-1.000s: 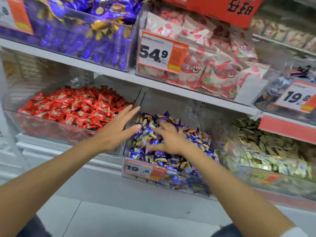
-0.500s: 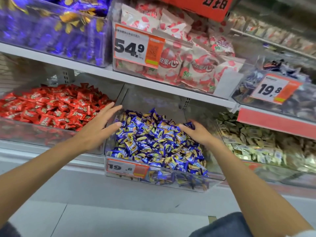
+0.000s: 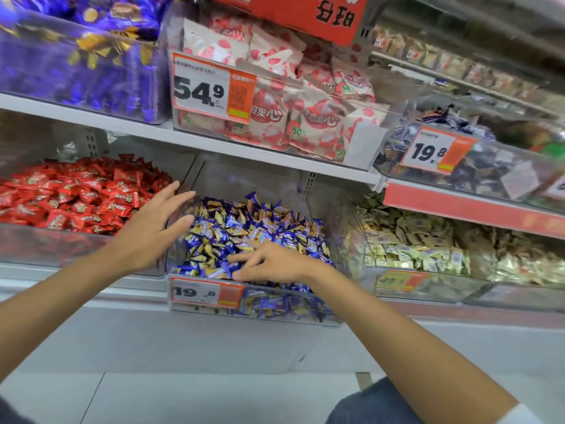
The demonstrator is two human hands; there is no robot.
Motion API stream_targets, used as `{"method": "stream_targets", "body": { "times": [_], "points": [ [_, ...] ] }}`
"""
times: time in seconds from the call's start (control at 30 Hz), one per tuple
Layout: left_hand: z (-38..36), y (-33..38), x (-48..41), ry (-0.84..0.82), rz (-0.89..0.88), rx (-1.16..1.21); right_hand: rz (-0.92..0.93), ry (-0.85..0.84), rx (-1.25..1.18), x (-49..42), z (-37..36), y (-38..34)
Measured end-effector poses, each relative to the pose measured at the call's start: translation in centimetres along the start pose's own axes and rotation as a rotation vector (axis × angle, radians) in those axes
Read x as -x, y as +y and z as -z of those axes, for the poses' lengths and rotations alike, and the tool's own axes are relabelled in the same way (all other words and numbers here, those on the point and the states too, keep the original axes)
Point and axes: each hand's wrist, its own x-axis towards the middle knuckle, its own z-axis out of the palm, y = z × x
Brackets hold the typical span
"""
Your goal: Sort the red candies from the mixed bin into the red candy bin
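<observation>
A clear bin (image 3: 211, 307) on the lower shelf holds a heap of blue-and-gold wrapped candies (image 3: 260, 228). Left of it, another clear bin (image 3: 61, 249) is piled with red wrapped candies (image 3: 76, 194). My left hand (image 3: 153, 231) hovers with fingers straight over the wall between the two bins and holds nothing. My right hand (image 3: 269, 261) lies on the blue candies near the bin's front edge, fingers spread. I see no red candy among the blue ones.
A bin of pale gold candies (image 3: 428, 246) stands to the right. The upper shelf (image 3: 244, 148) carries bins of purple sweets, white-and-red packets (image 3: 290, 111) and dark candies. Price tags hang on the bin fronts. Grey floor lies below.
My right hand has moved from the blue bin's back right to its front middle, fingers now spread on the candies. My left hand stays by the dividing wall.
</observation>
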Motion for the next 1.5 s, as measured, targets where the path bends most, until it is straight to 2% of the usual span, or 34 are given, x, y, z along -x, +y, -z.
{"method": "stream_targets", "body": {
  "times": [0.13,0.27,0.3,0.37,0.43,0.5,0.67,0.77,0.93,1.17,1.37,1.43,1.5],
  "points": [
    [0.4,2.8,0.6,0.05,-0.139,-0.257,-0.094,0.2,0.049,5.0,1.4,1.3],
    [-0.2,6.2,1.9,-0.009,-0.284,-0.266,-0.204,0.379,0.263,9.4,2.8,2.9],
    [-0.5,7.0,2.3,-0.064,-0.29,-0.254,-0.227,0.376,0.275,10.1,2.8,3.5],
    [-1.3,8.1,3.1,-0.274,-0.23,-0.288,-0.285,0.287,0.25,10.9,2.2,4.0],
    [-2.2,8.3,3.3,-0.492,-0.168,-0.438,-0.308,0.193,0.328,11.2,1.4,4.3],
    [-2.7,8.0,3.0,-0.571,-0.153,-0.574,-0.277,0.203,0.447,11.1,0.9,4.5],
    [-3.2,6.8,2.2,-0.547,-0.142,-0.574,-0.235,0.302,0.504,10.3,1.3,5.2],
    [-3.6,6.7,0.8,-0.474,-0.123,-0.578,-0.236,0.331,0.608,9.4,2.4,5.2],
    [-4.0,6.7,-1.8,-0.357,-0.138,-0.57,-0.247,0.485,0.668,8.4,4.4,5.6],
    [-4.7,4.2,-2.4,-0.455,-0.036,-0.485,-0.229,0.466,0.627,6.5,3.1,6.5],
    [-5.0,3.8,-1.4,-0.39,-0.037,-0.583,-0.235,0.476,0.624,6.7,2.6,6.8],
    [-5.0,4.4,-0.8,-0.358,-0.017,-0.49,-0.257,0.488,0.601,7.1,2.6,6.5],
    [-4.9,6.0,0.2,-0.194,-0.008,-0.294,-0.266,0.551,0.579,7.8,2.7,6.0]
  ]
}}
